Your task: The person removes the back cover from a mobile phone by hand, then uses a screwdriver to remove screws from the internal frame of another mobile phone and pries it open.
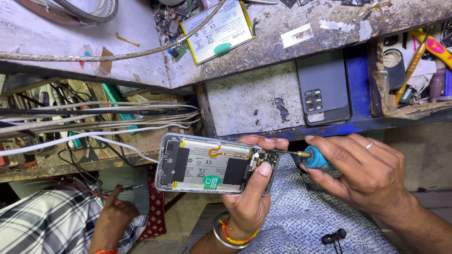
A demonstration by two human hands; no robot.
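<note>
— What do we have in our hands here?

— Our left hand (pixel 249 197) grasps an opened phone (pixel 212 163) from below, thumb pressed on its right end and fingertips curled over the far edge. The back is off, so we see the pale battery (pixel 209 168) with a green round sticker, black shields on either side and an orange flex strip along the top.

— And the other hand?

— Our right hand (pixel 372 176) is clenched around a small screwdriver (pixel 308 156) with a blue handle. Its thin metal tip points left and meets the circuit board (pixel 264 159) at the phone's right end, just beside our left thumb.

— Where does the phone sit?

— We hold it in the air over our lap, in front of the worn workbench (pixel 282 47), not resting on anything.

— What lies around us?

— On a blue lower shelf just above our hands lies a grey back cover (pixel 325 87) with camera cut-outs. Further up on the bench top we see a loose battery (pixel 219 29) with a yellow rim, beside a heap of small parts. To the right, a tray (pixel 414 110) holds tools and small bottles. To the left, a bundle of cables (pixel 94 122) runs across a cluttered shelf.

— Anyone else?

— At the lower left we see another person's hand (pixel 113 216) in a checked sleeve, one finger raised, well apart from ours.
</note>
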